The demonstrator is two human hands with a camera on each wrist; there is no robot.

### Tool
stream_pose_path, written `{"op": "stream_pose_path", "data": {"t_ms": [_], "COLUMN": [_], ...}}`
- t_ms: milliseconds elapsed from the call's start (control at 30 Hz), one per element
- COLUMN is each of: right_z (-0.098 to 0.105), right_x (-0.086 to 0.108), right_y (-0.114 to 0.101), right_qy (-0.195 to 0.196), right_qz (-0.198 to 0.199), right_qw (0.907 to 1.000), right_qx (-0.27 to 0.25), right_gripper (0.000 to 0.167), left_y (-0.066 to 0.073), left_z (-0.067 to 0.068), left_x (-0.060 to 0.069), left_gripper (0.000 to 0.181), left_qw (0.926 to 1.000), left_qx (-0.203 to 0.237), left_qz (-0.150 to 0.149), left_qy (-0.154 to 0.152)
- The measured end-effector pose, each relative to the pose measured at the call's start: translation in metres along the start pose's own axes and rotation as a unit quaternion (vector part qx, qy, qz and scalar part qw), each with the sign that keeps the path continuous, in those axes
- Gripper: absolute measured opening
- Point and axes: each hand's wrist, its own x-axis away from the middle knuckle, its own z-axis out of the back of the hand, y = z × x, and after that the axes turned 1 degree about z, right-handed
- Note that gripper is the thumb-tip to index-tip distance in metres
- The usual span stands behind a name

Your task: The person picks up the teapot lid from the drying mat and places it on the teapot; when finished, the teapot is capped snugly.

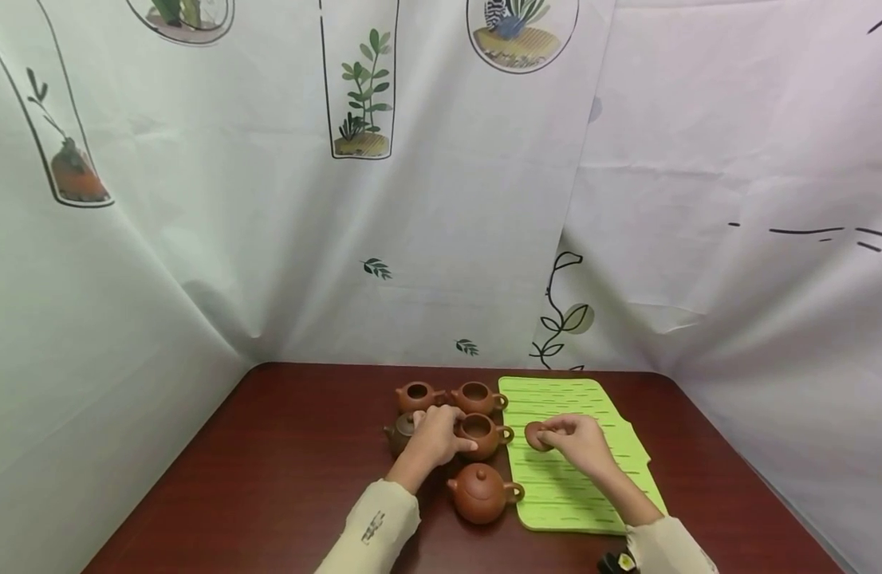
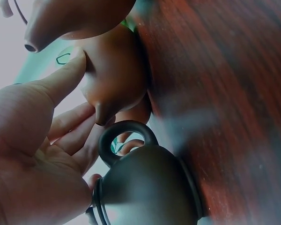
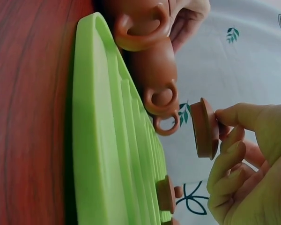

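My right hand (image 1: 580, 442) pinches a round brown teapot lid (image 3: 204, 129) by its knob, above the green mat (image 1: 563, 498). My left hand (image 1: 439, 434) holds a lidless reddish-brown teapot (image 1: 482, 448), thumb on the near side of its body and fingers toward the far side. Left of that hand is a dark teapot (image 2: 147, 187), partly hidden in the head view. In front stands a reddish-brown teapot with its lid on (image 1: 479, 496). Behind are two lidless teapots, one at the back left (image 1: 417, 396) and one at the back right (image 1: 475, 399).
Another lid (image 3: 166, 194) lies on the mat in the right wrist view, with part of a further brown piece below it. A small black object (image 1: 613, 563) sits by the right sleeve. White printed cloth (image 1: 441, 207) hangs behind the dark red table (image 1: 290, 470).
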Motion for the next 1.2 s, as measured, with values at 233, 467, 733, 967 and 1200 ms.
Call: {"op": "stream_pose_path", "data": {"t_ms": [233,467,733,967,1200], "right_z": [-0.008,-0.018,-0.028,-0.036,-0.042], "right_x": [-0.002,-0.005,-0.009,-0.015,-0.021], "right_y": [-0.007,-0.011,-0.016,-0.02,-0.027], "right_qy": [-0.005,-0.016,-0.031,-0.04,-0.039], "right_qz": [0.008,0.012,0.014,0.02,0.036], "right_qw": [0.9999,0.9995,0.9987,0.9981,0.9981], "right_qx": [0.006,-0.024,-0.039,-0.043,-0.032], "right_gripper": [0.018,0.016,0.014,0.014,0.013], "left_y": [0.002,0.002,0.002,0.003,0.003], "left_z": [0.001,0.001,0.0,-0.001,-0.001], "left_x": [0.0,0.001,0.001,0.001,0.0], "left_gripper": [0.052,0.05,0.051,0.053,0.051], "left_qw": [1.0,0.9999,1.0,0.9998,0.9998], "left_qx": [0.002,-0.003,-0.008,-0.02,-0.019], "left_qz": [0.008,0.01,0.005,0.007,0.004], "left_qy": [-0.002,-0.001,0.002,0.0,0.009]}}
